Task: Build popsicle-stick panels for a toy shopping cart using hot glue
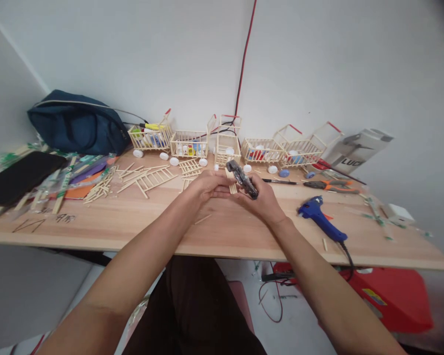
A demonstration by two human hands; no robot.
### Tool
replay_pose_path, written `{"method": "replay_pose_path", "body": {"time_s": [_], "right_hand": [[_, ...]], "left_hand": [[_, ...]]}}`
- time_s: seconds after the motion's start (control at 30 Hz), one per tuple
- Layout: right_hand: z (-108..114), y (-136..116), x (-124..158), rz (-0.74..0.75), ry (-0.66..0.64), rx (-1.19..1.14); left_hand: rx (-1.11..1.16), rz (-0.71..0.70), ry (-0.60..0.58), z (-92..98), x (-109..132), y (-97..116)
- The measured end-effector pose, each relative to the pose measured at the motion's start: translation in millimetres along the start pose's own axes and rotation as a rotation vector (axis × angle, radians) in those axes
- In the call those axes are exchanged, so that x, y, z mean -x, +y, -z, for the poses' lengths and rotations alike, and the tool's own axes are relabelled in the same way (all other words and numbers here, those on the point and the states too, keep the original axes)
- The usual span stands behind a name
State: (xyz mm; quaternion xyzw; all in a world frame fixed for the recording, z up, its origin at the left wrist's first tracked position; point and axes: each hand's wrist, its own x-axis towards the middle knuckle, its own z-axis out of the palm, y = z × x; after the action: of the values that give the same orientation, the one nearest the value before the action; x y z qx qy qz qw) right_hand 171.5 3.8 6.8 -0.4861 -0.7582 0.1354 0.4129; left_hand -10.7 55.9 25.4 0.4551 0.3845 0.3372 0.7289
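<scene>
My left hand (209,184) is closed on a small wooden stick piece (231,180) above the middle of the table. My right hand (266,198) is wrapped round a dark grey and black hand tool (243,178), whose exact kind I cannot make out. The tool is tilted, its upper end beside the stick piece, and my right fingertips are near the piece too. Behind my hands stands a small stick cart (226,152) with a red handle. A single loose stick (203,219) lies in front of my left hand.
More stick carts (188,144) line the wall. Ladder-like stick frames (153,180) and loose sticks (100,186) lie left. At right are a blue glue gun (323,219), orange-handled pliers (333,185) and a white box (398,215). A blue bag (79,123) stands back left.
</scene>
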Motion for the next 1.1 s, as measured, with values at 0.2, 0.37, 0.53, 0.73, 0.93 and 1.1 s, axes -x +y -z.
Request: {"method": "replay_pose_path", "body": {"time_s": [0.2, 0.37, 0.53, 0.73, 0.93, 1.1], "right_hand": [[-3, 2, 0, 0.083, 0.021, 0.135], [-5, 5, 0, 0.062, 0.003, 0.148], [-6, 2, 2, 0.048, -0.025, 0.140], [-6, 0, 2, 0.033, -0.035, 0.132], [-5, 1, 3, 0.029, -0.023, 0.137], [-6, 0, 3, 0.045, -0.010, 0.144]], "left_hand": [[0.013, 0.028, 0.046, 2.3, -6, -4], [0.026, 0.076, 0.012, 2.0, -6, -4], [0.026, 0.069, 0.068, -3.0, 0, -1], [0.030, 0.057, 0.069, -2.9, -2, -4], [0.050, 0.054, 0.082, -6.2, 0, -4], [-0.038, -0.109, 0.082, -9.4, 1, -2]]}}
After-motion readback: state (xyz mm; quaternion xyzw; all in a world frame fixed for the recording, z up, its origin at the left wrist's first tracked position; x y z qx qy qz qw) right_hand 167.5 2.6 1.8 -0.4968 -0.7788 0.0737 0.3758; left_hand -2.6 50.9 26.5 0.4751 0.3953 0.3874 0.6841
